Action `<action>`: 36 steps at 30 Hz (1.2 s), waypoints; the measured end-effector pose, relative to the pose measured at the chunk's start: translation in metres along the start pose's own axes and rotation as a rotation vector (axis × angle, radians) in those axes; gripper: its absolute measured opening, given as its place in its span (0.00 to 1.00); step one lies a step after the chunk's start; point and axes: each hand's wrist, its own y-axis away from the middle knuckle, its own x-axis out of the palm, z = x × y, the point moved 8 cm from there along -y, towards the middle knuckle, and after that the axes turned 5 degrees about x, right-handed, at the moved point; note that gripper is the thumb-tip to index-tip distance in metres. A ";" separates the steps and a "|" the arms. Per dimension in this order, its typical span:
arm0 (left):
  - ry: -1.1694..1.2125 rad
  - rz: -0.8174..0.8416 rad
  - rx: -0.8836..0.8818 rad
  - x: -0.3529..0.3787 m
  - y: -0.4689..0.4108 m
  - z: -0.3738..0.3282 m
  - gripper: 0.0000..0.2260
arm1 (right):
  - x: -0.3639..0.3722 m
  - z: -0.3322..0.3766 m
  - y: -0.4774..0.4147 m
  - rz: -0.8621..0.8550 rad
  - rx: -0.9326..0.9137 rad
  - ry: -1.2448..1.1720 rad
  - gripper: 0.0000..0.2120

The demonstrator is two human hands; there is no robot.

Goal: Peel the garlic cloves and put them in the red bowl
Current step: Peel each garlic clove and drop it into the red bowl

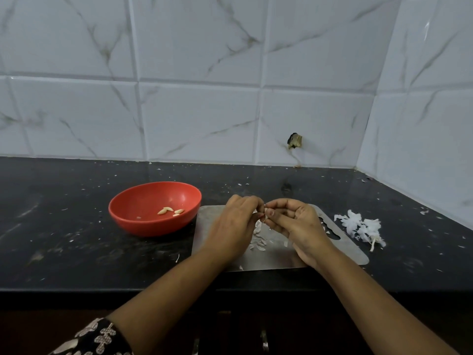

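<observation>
Both hands meet fingertip to fingertip over the steel board: the left hand (235, 224) and the right hand (299, 226) each have their fingers curled in, pinching a small garlic clove (266, 210) between them, with most of it hidden behind the fingers. A pale strip of skin (258, 226) hangs just below the pinch. The clove looks light and firm, and its papery skin is thin, dry and likely to tear in flakes. It would probably go best to hold the clove by its body with one hand while the other picks at a loose edge near the tip. Once bare it is likely to be smooth and a little slippery, so a snug pinch suits it. Loose peel scraps (258, 244) lie on the steel board (340, 249) beneath the hands. Just to the left stands the red bowl (143, 224), holding a few peeled cloves (169, 210). To the right, on the black counter (76, 226), lies a heap of discarded skins (361, 226).
</observation>
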 end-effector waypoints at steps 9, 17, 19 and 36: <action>0.080 -0.023 -0.113 -0.004 0.005 0.012 0.02 | -0.009 0.000 -0.002 -0.052 0.010 0.005 0.04; 0.071 -0.131 -0.062 -0.019 0.005 0.003 0.05 | 0.002 -0.004 -0.001 0.044 0.066 0.014 0.07; 0.062 -0.140 -0.050 -0.020 0.005 0.001 0.04 | 0.003 -0.005 -0.001 0.064 0.084 0.034 0.07; -0.043 -0.105 -0.011 -0.018 0.005 0.000 0.04 | 0.007 -0.008 0.003 0.091 0.134 0.106 0.05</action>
